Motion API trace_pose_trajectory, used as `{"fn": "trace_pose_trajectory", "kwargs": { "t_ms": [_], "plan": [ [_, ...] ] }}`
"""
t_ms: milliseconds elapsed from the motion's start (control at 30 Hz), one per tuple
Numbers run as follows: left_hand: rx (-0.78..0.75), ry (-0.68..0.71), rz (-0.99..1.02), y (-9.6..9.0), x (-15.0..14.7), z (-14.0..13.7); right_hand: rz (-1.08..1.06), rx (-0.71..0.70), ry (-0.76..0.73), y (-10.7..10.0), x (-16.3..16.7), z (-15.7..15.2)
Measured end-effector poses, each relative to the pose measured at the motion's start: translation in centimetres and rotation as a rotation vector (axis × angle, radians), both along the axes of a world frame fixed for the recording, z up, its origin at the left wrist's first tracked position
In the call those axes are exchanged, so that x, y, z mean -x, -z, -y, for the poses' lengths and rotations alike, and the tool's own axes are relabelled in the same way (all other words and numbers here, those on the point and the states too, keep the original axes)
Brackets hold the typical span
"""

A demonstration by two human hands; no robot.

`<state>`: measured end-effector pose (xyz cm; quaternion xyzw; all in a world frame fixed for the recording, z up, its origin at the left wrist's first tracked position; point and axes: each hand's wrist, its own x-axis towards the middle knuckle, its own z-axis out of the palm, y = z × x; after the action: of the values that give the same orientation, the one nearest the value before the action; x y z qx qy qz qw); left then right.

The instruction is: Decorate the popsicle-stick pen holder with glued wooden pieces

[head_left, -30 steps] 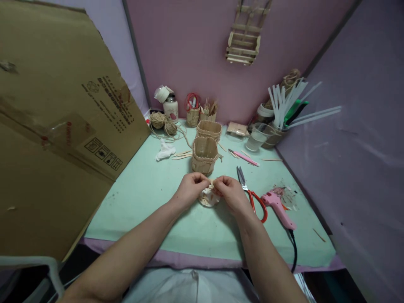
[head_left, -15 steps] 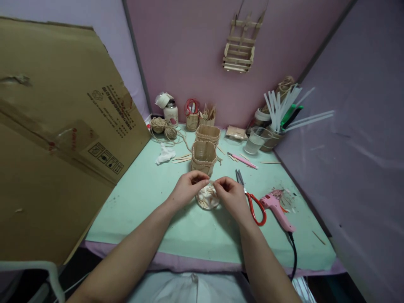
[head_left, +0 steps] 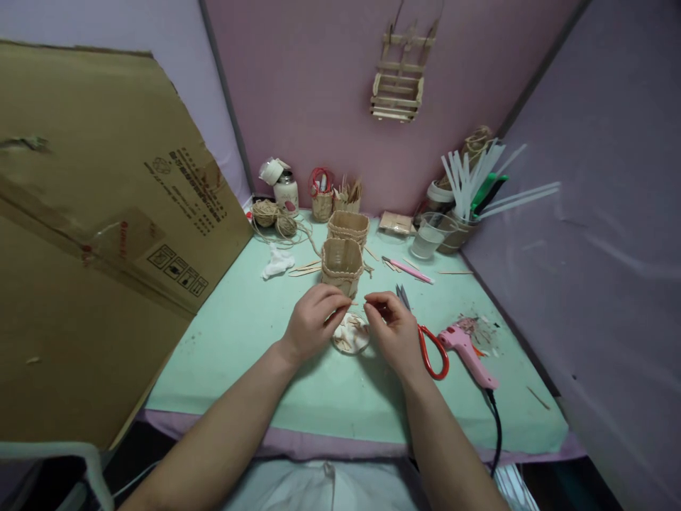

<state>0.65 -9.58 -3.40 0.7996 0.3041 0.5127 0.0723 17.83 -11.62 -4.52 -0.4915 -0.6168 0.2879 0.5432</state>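
Just below frame centre, left hand [head_left: 315, 321] pinches tiny sliver [head_left: 355, 304]; right hand [head_left: 394, 332] just apart, fingertips close together, cannot tell whether gripping anything. Round dish [head_left: 352, 353] of white and tan bits [head_left: 350, 332] sits below, between hands.

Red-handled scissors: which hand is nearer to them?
Right. The right hand is just beside the scissors, partly covering them in view; the left hand is farther off, across the small dish.
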Motion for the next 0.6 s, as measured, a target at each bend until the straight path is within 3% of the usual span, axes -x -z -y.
{"fn": "trace_pose_trajectory", "kwargs": {
  "t_ms": [100, 233, 600],
  "plan": [
    [-0.224, -0.008, -0.007, 0.0, 0.4, 0.5, -0.119, 0.059, -0.023, -0.2, -0.1, -0.1],
    [-0.324, -0.01, -0.025, 0.3, 0.6, 0.9, -0.234, 0.151, -0.089, -0.9, 0.0, 0.1],
    [-0.196, 0.002, -0.115, 0.9, 0.5, 0.9, -0.498, 0.45, -0.245, -0.9, 0.1, 0.6]
  ]
}}
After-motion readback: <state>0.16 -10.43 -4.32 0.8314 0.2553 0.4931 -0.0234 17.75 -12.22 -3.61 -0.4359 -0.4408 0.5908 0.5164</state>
